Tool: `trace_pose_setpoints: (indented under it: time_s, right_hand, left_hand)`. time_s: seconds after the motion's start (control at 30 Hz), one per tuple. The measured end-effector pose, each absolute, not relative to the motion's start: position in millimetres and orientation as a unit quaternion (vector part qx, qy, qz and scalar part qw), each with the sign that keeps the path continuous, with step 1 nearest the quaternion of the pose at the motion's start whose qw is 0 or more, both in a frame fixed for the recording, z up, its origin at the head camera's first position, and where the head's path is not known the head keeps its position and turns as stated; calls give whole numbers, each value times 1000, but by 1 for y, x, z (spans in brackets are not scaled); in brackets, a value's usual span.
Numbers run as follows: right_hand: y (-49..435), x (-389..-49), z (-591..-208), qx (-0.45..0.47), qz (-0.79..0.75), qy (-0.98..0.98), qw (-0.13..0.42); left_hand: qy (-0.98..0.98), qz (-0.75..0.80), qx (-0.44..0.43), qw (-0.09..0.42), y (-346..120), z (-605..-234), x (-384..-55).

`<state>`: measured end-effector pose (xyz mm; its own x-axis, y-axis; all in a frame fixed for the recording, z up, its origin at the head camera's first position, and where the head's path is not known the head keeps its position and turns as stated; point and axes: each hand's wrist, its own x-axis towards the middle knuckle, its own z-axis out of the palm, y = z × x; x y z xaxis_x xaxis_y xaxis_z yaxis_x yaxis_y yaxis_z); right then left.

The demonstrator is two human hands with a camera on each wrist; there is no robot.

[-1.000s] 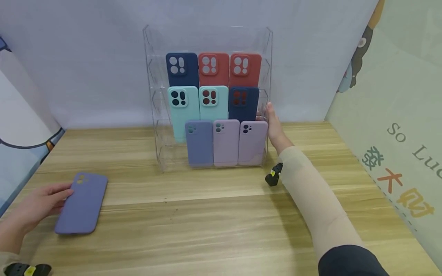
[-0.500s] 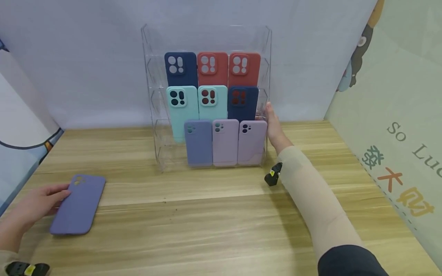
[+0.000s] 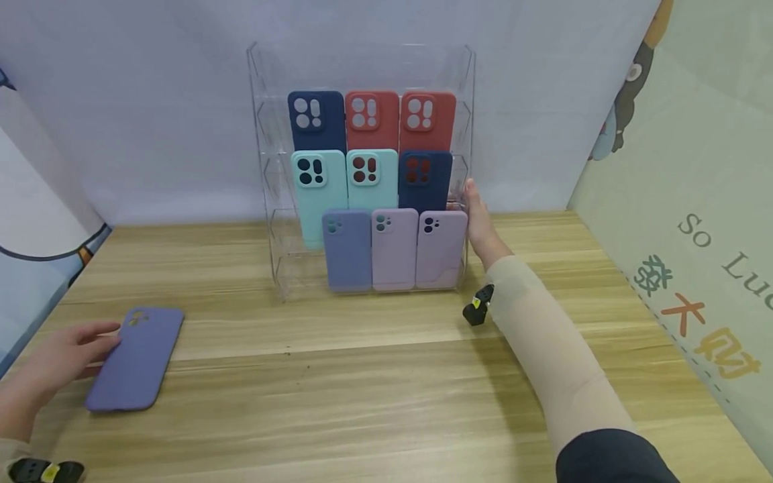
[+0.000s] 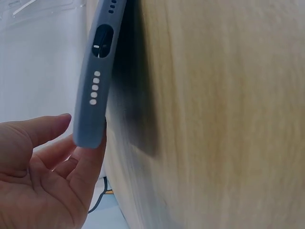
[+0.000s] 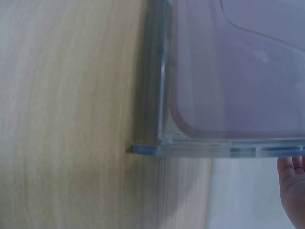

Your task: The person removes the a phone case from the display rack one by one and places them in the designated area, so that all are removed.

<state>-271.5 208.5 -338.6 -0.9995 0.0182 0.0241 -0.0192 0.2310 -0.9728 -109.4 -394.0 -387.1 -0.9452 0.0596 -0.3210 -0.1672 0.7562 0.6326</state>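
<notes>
On the table at the left lies a purple phone case [image 3: 135, 362] with camera cutouts. My left hand [image 3: 63, 355] touches its left edge; the left wrist view shows fingers under the case [image 4: 90, 109] and the thumb slightly apart from it. A clear acrylic display rack [image 3: 362, 64] stands at the back, with tiers of phone cases. My right hand [image 3: 485, 228] holds the rack's right side, thumb up and fingers partly seen through the acrylic. In the right wrist view, the right hand [image 5: 295, 191] meets the rack's side panel [image 5: 219, 149].
On the rack, dark blue [image 3: 317, 124] and red cases [image 3: 372, 137] form the top row. Mint cases [image 3: 323, 204] and a dark blue one [image 3: 425, 196] fill the middle; a periwinkle case [image 3: 348, 258] and lilac cases [image 3: 395, 258] stand in front. A patterned wall [image 3: 682, 168] borders the right.
The purple case has shifted a little left and toward me and come down on the table. My left thumb has slid back off its top to its edge. My right hand keeps its place.
</notes>
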Motion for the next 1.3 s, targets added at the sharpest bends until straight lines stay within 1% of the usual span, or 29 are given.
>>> trace_pose_setpoints:
  time_s: [0.33, 0.6, 0.87, 1.3]
  right_hand:
    - [209, -272, -339, -4, 626, -780, 12]
    - [209, -272, -339, 2, 615, -788, 12]
    - [209, -272, -338, 4, 611, -791, 16]
    - [210, -273, -340, 6, 601, -799, 13]
  left_hand:
    - [920, 357, -33, 159, -401, -391, -109]
    - [929, 338, -43, 146, -399, -398, -109]
    - [930, 336, -35, 144, -403, -399, -110]
    - [932, 323, -42, 159, -404, -396, -109]
